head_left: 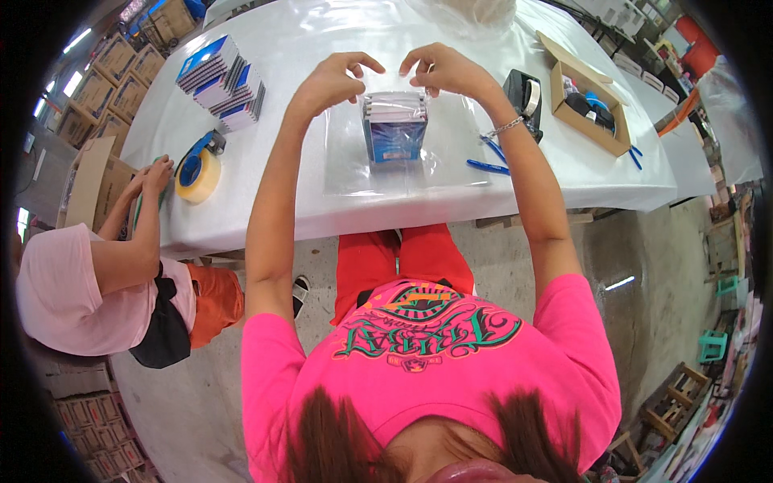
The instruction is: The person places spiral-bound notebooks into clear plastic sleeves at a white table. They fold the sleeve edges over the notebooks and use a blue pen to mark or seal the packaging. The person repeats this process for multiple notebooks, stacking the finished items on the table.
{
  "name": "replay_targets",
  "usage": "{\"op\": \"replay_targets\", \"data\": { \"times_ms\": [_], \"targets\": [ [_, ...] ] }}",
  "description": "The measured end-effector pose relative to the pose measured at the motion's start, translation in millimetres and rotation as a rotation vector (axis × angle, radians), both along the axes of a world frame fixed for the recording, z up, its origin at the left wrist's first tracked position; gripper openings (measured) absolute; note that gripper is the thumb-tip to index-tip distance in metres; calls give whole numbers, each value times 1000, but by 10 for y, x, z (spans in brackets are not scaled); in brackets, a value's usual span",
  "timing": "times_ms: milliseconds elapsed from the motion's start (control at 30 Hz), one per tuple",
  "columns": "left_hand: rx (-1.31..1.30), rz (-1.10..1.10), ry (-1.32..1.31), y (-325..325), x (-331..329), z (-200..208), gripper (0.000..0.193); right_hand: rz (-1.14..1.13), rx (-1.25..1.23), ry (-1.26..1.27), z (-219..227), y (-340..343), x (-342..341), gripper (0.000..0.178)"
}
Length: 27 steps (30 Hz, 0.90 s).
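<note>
An upright block of several blue-covered notebooks [396,137] stands on the table in front of me, glossy as if in clear plastic. My left hand [342,79] hovers at its far left corner, fingers bent and spread apart. On the other side, my right hand [439,71] is held over the far right corner, its fingers curled but apart. Nothing plainly shows in either hand; whether a thin clear film touches the fingertips is hard to tell. Near my right forearm lie blue-handled pliers [489,167].
Stacked notebooks [217,76] and a tape dispenser [199,169] are at left. A black tape dispenser [525,101] and a cardboard box [592,105] with small items are at right. Another person [88,290] sits at the table's left. White sheeting [314,201] covers the table.
</note>
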<state>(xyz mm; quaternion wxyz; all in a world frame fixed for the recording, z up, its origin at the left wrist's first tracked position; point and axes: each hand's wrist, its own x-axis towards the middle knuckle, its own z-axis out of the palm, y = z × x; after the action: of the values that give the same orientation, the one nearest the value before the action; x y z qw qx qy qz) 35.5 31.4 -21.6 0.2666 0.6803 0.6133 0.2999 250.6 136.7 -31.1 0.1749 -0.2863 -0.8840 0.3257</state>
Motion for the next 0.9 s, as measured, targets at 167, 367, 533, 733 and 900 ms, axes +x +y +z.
{"op": "replay_targets", "data": {
  "times_ms": [167,367,533,733,900],
  "targets": [
    [80,202,-276,-118,-109,-55,45,-117,90,175,-74,-53,224,36],
    [278,56,395,-106,-143,-208,41,94,396,84,-277,-116,119,30],
    [349,153,-68,-275,-111,-14,30,-69,-17,526,-65,-147,281,31],
    [558,313,-397,-369,-59,-1068,73,-126,-98,669,-1032,-380,236,77],
    [726,369,-397,-288,336,-1374,59,-111,-156,771,-1398,-696,-27,87]
  ]
}}
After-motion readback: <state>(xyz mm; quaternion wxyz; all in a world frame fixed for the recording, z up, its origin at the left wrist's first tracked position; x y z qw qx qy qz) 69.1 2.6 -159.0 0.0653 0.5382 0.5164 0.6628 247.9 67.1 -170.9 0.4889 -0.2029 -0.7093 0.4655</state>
